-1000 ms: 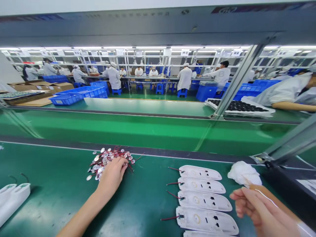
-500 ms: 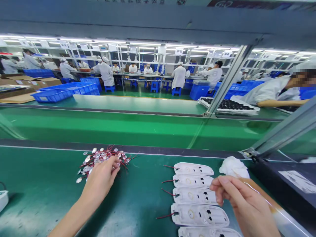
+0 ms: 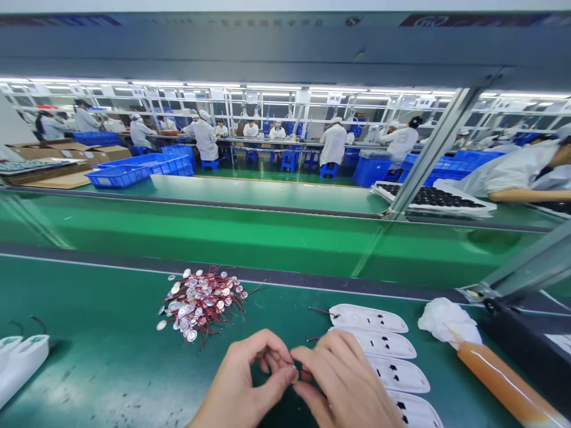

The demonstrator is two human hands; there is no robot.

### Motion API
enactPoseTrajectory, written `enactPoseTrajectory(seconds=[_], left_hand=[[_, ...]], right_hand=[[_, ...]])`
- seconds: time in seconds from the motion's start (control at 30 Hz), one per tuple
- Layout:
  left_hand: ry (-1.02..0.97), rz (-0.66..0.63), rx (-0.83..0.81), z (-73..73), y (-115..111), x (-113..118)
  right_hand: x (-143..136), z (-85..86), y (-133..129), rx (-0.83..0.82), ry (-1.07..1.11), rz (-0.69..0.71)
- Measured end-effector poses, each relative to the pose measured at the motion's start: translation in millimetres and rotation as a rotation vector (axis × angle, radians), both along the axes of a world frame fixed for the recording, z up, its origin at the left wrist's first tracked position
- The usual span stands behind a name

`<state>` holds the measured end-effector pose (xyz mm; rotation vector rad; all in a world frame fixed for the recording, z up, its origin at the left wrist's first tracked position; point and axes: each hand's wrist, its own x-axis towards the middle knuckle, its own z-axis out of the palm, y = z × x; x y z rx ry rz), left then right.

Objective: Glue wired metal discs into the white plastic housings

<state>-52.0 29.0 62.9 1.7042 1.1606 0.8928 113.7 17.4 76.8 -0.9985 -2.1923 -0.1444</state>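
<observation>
My left hand (image 3: 252, 383) pinches a small round piezo disc (image 3: 294, 375) between thumb and forefinger, at the lower middle of the view. My right hand (image 3: 345, 380) meets it from the right, its fingertips closed at the disc's edge, where a bit of red wire shows. Exactly what the right fingertips grip is hidden. Behind and left of the hands lies a heap of similar silvery discs with red wires (image 3: 203, 300). White oval plastic housings (image 3: 392, 373) lie in a column, partly covered by my right hand; red leads stick out of the upper ones.
At right lie an orange-brown tube (image 3: 504, 380), a crumpled white wad (image 3: 448, 321) and a dark box (image 3: 521, 345). White parts (image 3: 22, 362) stand at the left edge. A metal post (image 3: 437, 148) rises beyond the bench; co-workers in white sit farther back.
My left hand has left the heap with a disc and come to the lower middle. My right hand has moved left to meet it. The view has shifted slightly left.
</observation>
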Motion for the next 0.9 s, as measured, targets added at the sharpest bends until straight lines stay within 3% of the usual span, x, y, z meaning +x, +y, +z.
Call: enactPoseTrajectory(seconds=[0.17, 0.27, 0.43, 0.57, 0.7, 0.9], left_hand=[[0.332, -0.07, 0.189, -18.3, -8, 6], [0.488, -0.141, 0.269, -30.1, 0, 3], [0.607, 0.184, 0.409, -49.0, 51, -35], [0.618, 0.209, 0.416, -61.5, 74, -52], [0.578, 0.087, 0.411, -66.2, 58, -33], [0.568, 0.005, 0.409, -68.2, 39, -13]], right_hand=[[11, -32.6, -2, -0.009, -0.044, 0.036], [20, -42.1, -1, -0.024, -0.035, 0.026], [60, -27.5, 12, -0.172, 0.084, -0.09], [100, -15.3, 26, -0.161, 0.058, -0.201], [118, -26.9, 33, -0.18, -0.003, -0.309], [114, -44.3, 31, -0.24, -0.108, -0.329]])
